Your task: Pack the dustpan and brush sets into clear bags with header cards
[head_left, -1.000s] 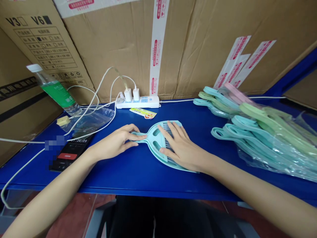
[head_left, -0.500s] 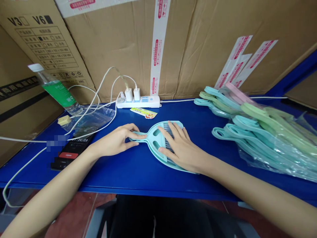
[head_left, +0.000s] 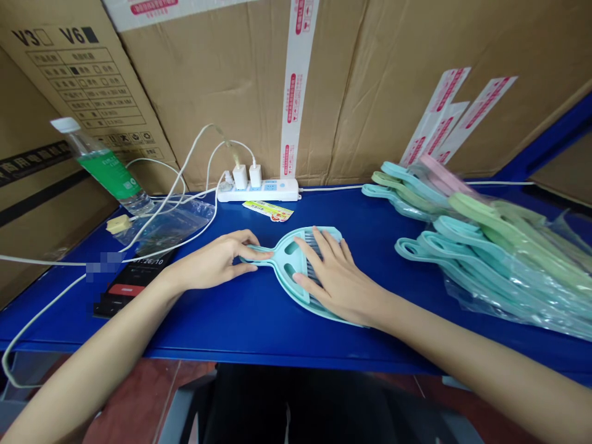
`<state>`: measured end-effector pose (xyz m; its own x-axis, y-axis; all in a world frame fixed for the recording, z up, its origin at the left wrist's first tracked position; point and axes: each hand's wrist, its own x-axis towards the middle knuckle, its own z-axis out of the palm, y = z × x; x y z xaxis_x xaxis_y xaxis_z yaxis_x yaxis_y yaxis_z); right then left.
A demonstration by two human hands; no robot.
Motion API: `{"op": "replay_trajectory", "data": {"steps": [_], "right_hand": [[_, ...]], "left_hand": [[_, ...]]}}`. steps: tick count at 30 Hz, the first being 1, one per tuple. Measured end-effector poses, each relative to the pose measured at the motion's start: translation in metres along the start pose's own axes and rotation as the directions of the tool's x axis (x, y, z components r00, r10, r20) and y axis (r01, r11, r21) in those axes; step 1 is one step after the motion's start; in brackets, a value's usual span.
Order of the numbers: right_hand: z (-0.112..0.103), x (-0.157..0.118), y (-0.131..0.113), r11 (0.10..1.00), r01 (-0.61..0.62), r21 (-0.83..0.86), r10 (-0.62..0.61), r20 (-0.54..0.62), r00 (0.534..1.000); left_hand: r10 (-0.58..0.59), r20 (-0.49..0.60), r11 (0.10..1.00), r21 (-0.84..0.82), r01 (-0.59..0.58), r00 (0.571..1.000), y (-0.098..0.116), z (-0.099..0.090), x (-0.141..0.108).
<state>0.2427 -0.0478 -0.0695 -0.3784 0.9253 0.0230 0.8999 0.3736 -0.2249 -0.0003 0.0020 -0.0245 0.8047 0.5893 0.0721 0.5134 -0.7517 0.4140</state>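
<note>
A light-blue dustpan (head_left: 287, 285) lies flat on the blue table, its handle pointing left. Nested in it is a matching hand brush (head_left: 301, 266) with grey bristles and two oval holes in its head. My left hand (head_left: 231, 258) pinches the stacked handles between thumb and fingers. My right hand (head_left: 340, 277) rests palm down over the bristles and the pan's wide end, fingers spread. It covers part of the bristles and the pan's right edge.
Plastic-bagged dustpan sets (head_left: 490, 259) in blue, green and pink are piled at the right. Behind stand a white power strip (head_left: 259, 192) and a colourful label (head_left: 271, 211). At left are a water bottle (head_left: 108, 172), a phone (head_left: 134, 280) and loose white cables. Cardboard (head_left: 231, 92) walls the back.
Almost nothing differs. Both hands keep their places on the dustpan and brush, and the view has shifted very slightly.
</note>
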Motion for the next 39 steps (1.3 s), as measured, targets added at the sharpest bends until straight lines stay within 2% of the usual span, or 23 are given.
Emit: {"op": "replay_trajectory", "data": {"steps": [3,10,19,26,32,39], "right_hand": [[0.000,0.000,-0.001,1.000,-0.011,-0.006,0.011,0.021,1.000],[0.000,0.000,0.004,0.999,0.031,0.019,-0.031,-0.012,0.999],[-0.012,0.001,0.014,0.996,0.066,0.052,-0.072,0.127,0.989],[-0.011,-0.001,0.027,0.991,0.128,0.046,-0.131,0.060,0.990],[-0.016,0.001,0.027,0.991,0.134,-0.012,-0.133,0.082,0.988],[-0.016,0.004,0.028,0.987,0.150,-0.065,-0.151,-0.012,0.988]], "left_hand": [[0.010,0.010,1.000,0.011,-0.010,1.000,0.000,0.000,0.000],[0.067,-0.015,0.995,0.076,-0.065,0.998,0.000,0.000,-0.001],[0.024,-0.013,0.983,0.182,-0.021,1.000,0.003,-0.004,-0.005],[-0.031,0.008,0.974,0.226,0.029,0.999,0.004,-0.012,-0.009],[-0.080,0.048,0.969,0.240,0.066,0.996,0.004,-0.020,-0.013],[-0.076,0.035,0.970,0.235,0.066,0.997,0.007,-0.020,-0.016]]}}
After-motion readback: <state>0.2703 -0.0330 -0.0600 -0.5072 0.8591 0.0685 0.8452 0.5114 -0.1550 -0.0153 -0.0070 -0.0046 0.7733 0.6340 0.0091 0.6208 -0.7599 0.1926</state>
